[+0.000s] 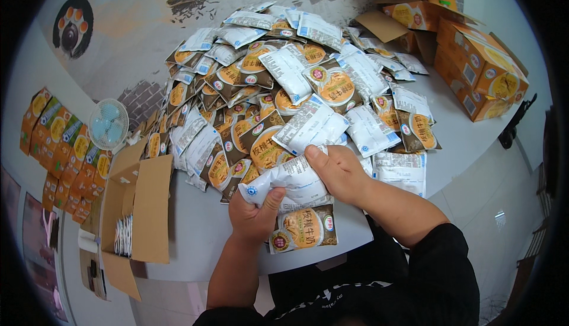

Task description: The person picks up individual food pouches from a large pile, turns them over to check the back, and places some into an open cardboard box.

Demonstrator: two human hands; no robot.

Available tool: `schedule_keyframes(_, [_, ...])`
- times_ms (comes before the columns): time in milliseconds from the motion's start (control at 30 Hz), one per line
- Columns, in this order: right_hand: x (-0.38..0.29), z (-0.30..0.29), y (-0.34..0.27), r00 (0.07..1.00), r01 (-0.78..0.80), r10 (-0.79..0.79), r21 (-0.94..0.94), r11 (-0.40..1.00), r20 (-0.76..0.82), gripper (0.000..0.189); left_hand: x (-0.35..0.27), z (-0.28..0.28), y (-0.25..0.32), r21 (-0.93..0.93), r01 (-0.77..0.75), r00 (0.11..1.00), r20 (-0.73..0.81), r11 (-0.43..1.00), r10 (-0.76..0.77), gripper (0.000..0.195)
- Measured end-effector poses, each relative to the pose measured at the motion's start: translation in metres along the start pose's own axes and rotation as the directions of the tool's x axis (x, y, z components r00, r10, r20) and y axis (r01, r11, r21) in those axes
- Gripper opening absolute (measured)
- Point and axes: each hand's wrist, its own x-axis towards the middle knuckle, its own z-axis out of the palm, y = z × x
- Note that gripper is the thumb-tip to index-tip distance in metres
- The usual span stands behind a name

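Between my left hand (258, 217) and my right hand (340, 170) is a white-backed sachet pouch (291, 183), gripped at both ends and creased along its length. Its printed back faces up, and my thumbs lie on top. Just below it, a brown-and-orange pouch (306, 230) lies face up near the table's front edge, partly covered by the held one. Beyond my hands rises a large heap of the same pouches (266, 143), some showing brown fronts and others white backs.
An open cardboard box (151, 210) at the left holds a row of upright pouches (124, 235). Orange printed cartons (480, 72) are stacked at the right rear of the grey table (195, 241). A fan (108, 123) and more cartons (66, 148) stand at far left.
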Motion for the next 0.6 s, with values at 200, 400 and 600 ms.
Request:
schedule_keyframes(200, [-0.001,0.005,0.004,0.999,0.034,-0.031,0.089,0.995,-0.036,0.046,-0.003,0.002,0.001,-0.079,-0.014,1.000,-0.001,0.997,0.014,0.024])
schedule_keyframes(400, [-0.002,0.004,0.006,0.993,0.098,-0.110,0.213,0.972,0.043,0.034,0.000,0.004,-0.004,-0.383,0.066,0.973,-0.179,0.921,-0.144,0.027])
schedule_keyframes(600, [-0.003,0.014,0.004,0.982,0.153,-0.177,0.261,0.953,0.069,0.044,0.013,0.007,0.004,-0.627,0.061,0.951,-0.200,0.777,-0.237,0.042])
